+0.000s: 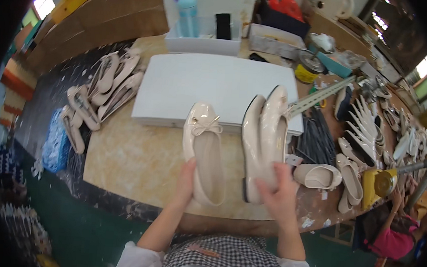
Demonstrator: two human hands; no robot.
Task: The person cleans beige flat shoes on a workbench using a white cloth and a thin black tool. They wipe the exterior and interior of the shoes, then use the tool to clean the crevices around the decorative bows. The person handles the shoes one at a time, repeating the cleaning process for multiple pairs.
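My left hand [186, 182] is closed on the side of a glossy beige ballet flat [189, 141] with a thin bow on its toe. The shoe is held toe away from me, its open inside facing up. My right hand [279, 194] is closed around the heel part of two more glossy beige ballet flats, one left flat [252, 141] and one right flat [273, 115], pressed together side by side. The left one shows its dark sole edge. All three shoes are over the table's near part and overlap the white stack.
A white stack [202, 84] lies mid-table. Behind it, a white tray [201, 46] holds a light-blue bottle [187, 12]. Beige shoes [107, 73] lie left, near a blue bundle [56, 143]. Black strips [316, 137], a yellow tin [305, 73], more shoes [318, 176] and a person [395, 237] are right.
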